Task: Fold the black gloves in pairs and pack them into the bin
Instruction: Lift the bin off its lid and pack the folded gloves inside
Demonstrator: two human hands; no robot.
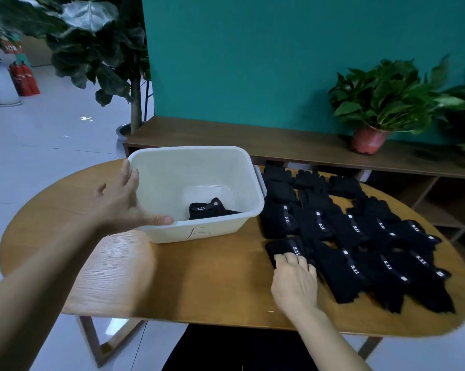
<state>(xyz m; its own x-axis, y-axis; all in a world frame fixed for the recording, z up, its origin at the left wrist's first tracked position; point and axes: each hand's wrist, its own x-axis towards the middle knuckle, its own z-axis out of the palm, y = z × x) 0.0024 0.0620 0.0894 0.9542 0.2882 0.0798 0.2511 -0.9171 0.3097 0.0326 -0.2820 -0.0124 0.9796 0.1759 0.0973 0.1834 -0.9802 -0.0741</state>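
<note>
1. Table [212, 277]: big, wooden, rounded at the ends, under everything else.
2. Black gloves [359, 231]: lots of them, laid flat in rows on the right side of the table, lying partly over each other, with little white tags and "5.11" on the cuffs.
3. Bin [226, 226]: white plastic, on the left half of the table, just beside the gloves, with a hand-drawn mark on the near wall.
4. Left hand [119, 202]: spread wide open against the bin's near left corner, fingers up along the left rim, thumb flat on the near rim, arm blurry.
5. Right hand [295, 282]: palm down at the near left edge of the rows, fingers curled onto the nearest glove [284, 247], thumb hidden, so likely gripping it.
6. Folded pair [207, 208]: small black bundle on the bin's floor, toward the near right side, white tag facing up.
</note>
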